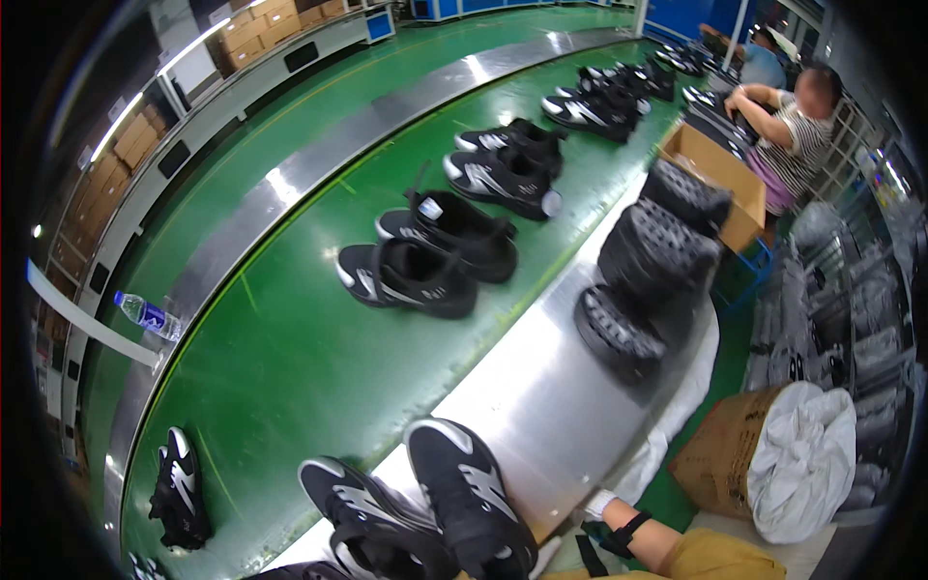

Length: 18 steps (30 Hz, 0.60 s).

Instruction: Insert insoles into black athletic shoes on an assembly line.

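My right forearm comes in at the lower right, with a yellow sleeve and a black strap at the wrist. Only a small whitish part of my right hand [599,503] shows at the metal ledge's edge, and its fingers cannot be made out. Nearest to it, on the left, stands a black sneaker [469,493] with a silver-grey toe and side marks. Beside that is a matching sneaker [372,527], partly cut off by the lower edge. My left hand is not in view.
Pairs of black sneakers [411,275] line the green conveyor belt [280,387]. Stacked black soles [657,251] and an open carton [744,188] occupy the metal ledge [532,406]. A white-lined carton [725,454] stands at right. A water bottle [150,314] lies left. A co-worker [793,135] sits beyond.
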Each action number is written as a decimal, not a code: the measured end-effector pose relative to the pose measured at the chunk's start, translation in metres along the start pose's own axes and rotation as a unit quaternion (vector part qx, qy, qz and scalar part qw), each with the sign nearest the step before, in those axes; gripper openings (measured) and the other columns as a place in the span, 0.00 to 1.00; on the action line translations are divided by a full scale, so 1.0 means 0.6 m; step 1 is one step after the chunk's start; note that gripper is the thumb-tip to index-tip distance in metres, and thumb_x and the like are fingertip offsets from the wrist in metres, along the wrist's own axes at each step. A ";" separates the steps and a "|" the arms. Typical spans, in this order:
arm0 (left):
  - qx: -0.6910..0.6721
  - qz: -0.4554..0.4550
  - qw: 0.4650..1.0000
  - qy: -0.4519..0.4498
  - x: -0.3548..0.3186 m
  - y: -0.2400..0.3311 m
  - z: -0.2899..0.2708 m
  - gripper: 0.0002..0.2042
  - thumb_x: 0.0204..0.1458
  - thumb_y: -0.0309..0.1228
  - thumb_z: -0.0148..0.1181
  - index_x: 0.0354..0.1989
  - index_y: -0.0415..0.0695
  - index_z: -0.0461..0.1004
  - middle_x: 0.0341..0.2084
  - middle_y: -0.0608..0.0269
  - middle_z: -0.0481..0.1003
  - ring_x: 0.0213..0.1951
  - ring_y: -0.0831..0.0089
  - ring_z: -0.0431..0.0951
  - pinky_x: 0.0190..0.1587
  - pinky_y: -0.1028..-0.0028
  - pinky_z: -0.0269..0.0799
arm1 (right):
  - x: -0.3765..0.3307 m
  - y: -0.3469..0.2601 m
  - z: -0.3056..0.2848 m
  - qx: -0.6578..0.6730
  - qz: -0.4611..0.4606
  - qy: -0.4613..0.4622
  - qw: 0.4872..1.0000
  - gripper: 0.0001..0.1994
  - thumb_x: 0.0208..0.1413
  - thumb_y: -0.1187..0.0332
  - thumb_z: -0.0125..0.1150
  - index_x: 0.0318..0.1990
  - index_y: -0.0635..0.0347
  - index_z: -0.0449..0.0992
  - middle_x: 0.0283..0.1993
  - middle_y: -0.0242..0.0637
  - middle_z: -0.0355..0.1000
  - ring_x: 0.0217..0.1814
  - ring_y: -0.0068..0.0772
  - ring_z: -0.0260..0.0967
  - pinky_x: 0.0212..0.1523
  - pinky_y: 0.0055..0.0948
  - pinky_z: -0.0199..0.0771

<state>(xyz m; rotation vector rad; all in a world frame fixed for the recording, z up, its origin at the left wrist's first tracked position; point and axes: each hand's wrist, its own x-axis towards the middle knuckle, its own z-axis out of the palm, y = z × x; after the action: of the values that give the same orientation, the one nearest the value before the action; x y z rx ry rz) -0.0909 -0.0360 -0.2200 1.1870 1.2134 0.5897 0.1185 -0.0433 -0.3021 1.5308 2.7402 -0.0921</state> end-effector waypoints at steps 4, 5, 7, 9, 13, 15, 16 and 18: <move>-0.012 -0.041 0.998 -0.035 -0.088 -0.004 0.078 0.22 0.67 0.41 0.52 0.57 0.34 0.72 0.50 0.52 0.77 0.52 0.67 0.76 0.61 0.70 0.67 | -0.012 -0.045 -0.142 0.305 0.147 -0.309 0.889 0.23 0.64 0.55 0.47 0.62 0.54 0.72 0.65 0.49 0.68 0.67 0.52 0.64 0.68 0.43 0.62; 0.068 -0.108 0.985 -0.120 -0.071 0.084 0.071 0.24 0.66 0.44 0.52 0.58 0.34 0.71 0.49 0.49 0.77 0.52 0.64 0.76 0.60 0.70 0.66 | -0.017 -0.031 -0.204 0.365 0.199 -0.324 0.850 0.21 0.62 0.58 0.50 0.60 0.53 0.74 0.60 0.48 0.73 0.62 0.51 0.69 0.65 0.41 0.67; 0.089 -0.087 0.967 -0.222 -0.010 0.106 0.117 0.31 0.65 0.57 0.44 0.63 0.42 0.67 0.49 0.35 0.76 0.57 0.51 0.74 0.60 0.67 0.66 | -0.059 -0.024 -0.100 0.256 0.064 -0.324 0.909 0.20 0.59 0.59 0.54 0.56 0.56 0.76 0.58 0.47 0.74 0.61 0.47 0.71 0.63 0.38 0.69; 0.068 -0.262 0.943 -0.192 0.067 0.024 0.185 0.38 0.62 0.61 0.44 0.60 0.31 0.67 0.55 0.35 0.73 0.58 0.47 0.73 0.62 0.65 0.63 | -0.076 -0.029 -0.084 0.237 0.044 -0.288 0.927 0.19 0.56 0.61 0.57 0.54 0.55 0.78 0.56 0.46 0.75 0.58 0.47 0.72 0.61 0.38 0.70; 0.265 0.073 0.940 -0.203 0.121 -0.265 0.107 0.25 0.66 0.49 0.44 0.59 0.41 0.71 0.50 0.34 0.75 0.57 0.43 0.73 0.60 0.62 0.66 | -0.137 -0.012 -0.110 0.512 0.184 -0.034 0.838 0.12 0.54 0.67 0.58 0.44 0.56 0.80 0.45 0.44 0.78 0.51 0.47 0.75 0.55 0.39 0.74; 0.321 0.068 0.937 -0.122 0.169 -0.163 0.148 0.25 0.66 0.48 0.45 0.58 0.41 0.72 0.50 0.35 0.75 0.57 0.43 0.73 0.60 0.62 0.66 | -0.133 0.052 -0.111 0.444 0.233 0.094 0.860 0.08 0.52 0.70 0.56 0.38 0.58 0.79 0.39 0.44 0.74 0.45 0.49 0.73 0.49 0.43 0.74; 0.347 0.059 0.932 -0.085 0.162 -0.139 0.149 0.24 0.65 0.47 0.45 0.58 0.40 0.72 0.50 0.35 0.75 0.57 0.43 0.73 0.60 0.61 0.66 | -0.112 0.083 -0.098 0.372 0.281 0.183 0.866 0.05 0.50 0.71 0.55 0.31 0.60 0.77 0.39 0.45 0.73 0.43 0.52 0.71 0.46 0.46 0.74; 0.390 0.044 0.919 -0.027 0.094 -0.125 0.131 0.24 0.65 0.46 0.46 0.58 0.40 0.73 0.50 0.36 0.75 0.56 0.43 0.73 0.60 0.61 0.67 | -0.101 0.162 -0.093 0.182 0.286 -0.030 0.940 0.09 0.49 0.67 0.55 0.36 0.56 0.79 0.38 0.48 0.75 0.38 0.56 0.73 0.41 0.49 0.75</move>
<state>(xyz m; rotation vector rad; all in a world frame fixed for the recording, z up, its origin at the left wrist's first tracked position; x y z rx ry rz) -0.0176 -0.0413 -0.3178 1.9161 1.3983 0.1115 0.2347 -0.0412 -0.2496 2.3002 2.1986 -0.6547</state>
